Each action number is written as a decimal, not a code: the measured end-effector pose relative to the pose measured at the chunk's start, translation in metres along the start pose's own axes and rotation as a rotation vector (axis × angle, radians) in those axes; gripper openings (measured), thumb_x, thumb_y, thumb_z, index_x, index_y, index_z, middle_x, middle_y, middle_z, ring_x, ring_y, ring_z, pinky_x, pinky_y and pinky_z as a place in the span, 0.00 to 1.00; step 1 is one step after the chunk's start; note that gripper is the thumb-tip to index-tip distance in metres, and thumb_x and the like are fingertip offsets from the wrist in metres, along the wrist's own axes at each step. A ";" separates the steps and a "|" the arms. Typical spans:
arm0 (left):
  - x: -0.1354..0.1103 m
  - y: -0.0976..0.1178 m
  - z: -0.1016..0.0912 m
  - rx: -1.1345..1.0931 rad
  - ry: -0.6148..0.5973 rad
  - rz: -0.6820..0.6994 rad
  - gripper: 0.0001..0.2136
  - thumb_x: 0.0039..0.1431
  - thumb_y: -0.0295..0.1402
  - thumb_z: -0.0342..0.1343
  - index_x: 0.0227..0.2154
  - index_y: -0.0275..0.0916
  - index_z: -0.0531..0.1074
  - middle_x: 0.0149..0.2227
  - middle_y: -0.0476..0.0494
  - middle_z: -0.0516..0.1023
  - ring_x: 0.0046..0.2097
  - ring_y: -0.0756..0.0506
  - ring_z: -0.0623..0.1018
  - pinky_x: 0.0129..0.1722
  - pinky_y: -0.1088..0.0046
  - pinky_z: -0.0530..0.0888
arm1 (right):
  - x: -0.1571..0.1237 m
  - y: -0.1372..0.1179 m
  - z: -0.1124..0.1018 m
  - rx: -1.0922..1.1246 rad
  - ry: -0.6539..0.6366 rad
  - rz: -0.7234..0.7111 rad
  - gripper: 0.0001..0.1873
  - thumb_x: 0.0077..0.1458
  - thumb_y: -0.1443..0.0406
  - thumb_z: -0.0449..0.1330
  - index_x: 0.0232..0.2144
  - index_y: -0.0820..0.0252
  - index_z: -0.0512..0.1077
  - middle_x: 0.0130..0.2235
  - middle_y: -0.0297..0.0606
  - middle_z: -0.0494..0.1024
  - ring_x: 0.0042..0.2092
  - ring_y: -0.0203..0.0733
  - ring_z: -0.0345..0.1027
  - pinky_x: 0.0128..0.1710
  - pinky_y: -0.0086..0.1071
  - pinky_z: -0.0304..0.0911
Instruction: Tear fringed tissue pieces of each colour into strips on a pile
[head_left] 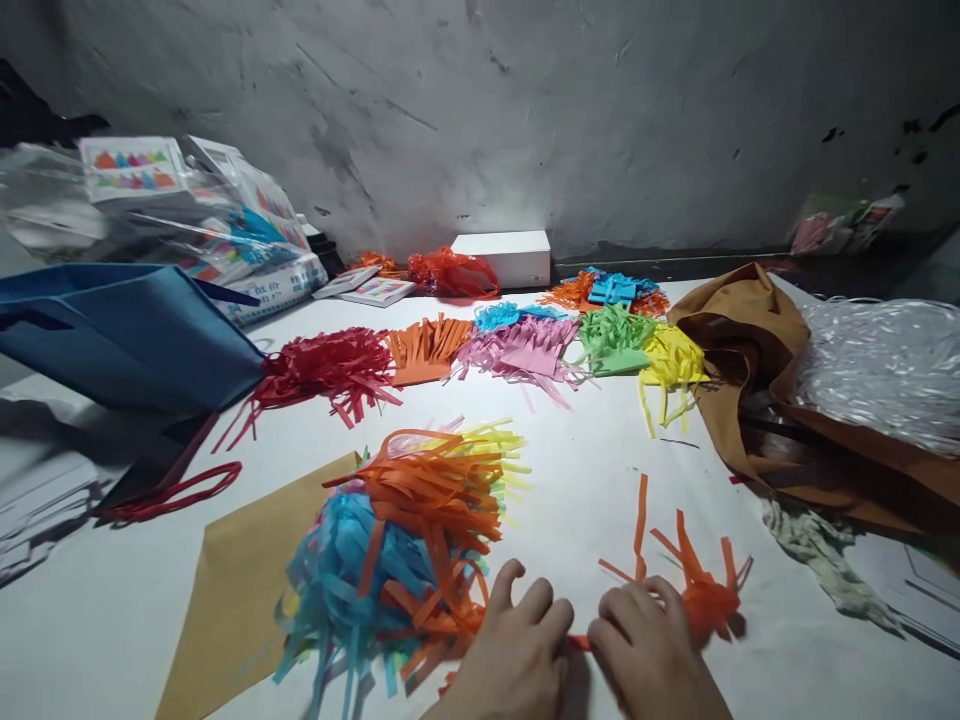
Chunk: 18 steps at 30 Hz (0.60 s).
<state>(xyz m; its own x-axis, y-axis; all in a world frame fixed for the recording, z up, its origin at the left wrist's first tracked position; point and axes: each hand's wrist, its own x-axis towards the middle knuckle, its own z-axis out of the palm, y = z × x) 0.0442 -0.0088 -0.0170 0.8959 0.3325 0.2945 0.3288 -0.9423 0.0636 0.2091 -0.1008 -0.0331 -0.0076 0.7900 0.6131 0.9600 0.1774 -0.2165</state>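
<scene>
An orange tissue-paper tassel [709,600] stretches under both hands near the table's front, with fringed strips fanning out on the right. Its narrow middle shows as a thin orange band between the hands. My left hand [523,640] is closed on the left part of this tassel, knuckles up, and my right hand [645,640] on the right part; the fingertips are hidden. Just left of my left hand lies a pile of finished-looking tassels, blue [352,560] and orange [435,490] on top, with yellow strips [499,445] behind. The pile partly covers a brown paper envelope [240,560].
Along the back lie fringed bundles: red [322,370], orange [427,350], pink [525,350], green [615,340] and yellow [671,360]. A blue bag [135,330] stands left. At right are a brown cloth bag [742,350], clear plastic strands [885,370] and a whitish glove [832,565].
</scene>
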 end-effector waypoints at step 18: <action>0.028 0.002 -0.058 -1.623 -0.326 -0.627 0.26 0.46 0.56 0.68 0.28 0.34 0.76 0.26 0.48 0.73 0.30 0.49 0.70 0.32 0.75 0.65 | 0.048 0.003 -0.073 0.019 0.145 -0.294 0.12 0.67 0.72 0.52 0.38 0.56 0.73 0.29 0.28 0.79 0.33 0.35 0.75 0.60 0.44 0.54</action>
<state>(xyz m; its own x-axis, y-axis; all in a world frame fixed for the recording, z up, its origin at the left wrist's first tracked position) 0.0530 -0.0034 0.0465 0.8476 0.4279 -0.3139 0.1953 0.2984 0.9342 0.2325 -0.1054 0.0511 -0.2422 0.6122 0.7527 0.9173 0.3972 -0.0278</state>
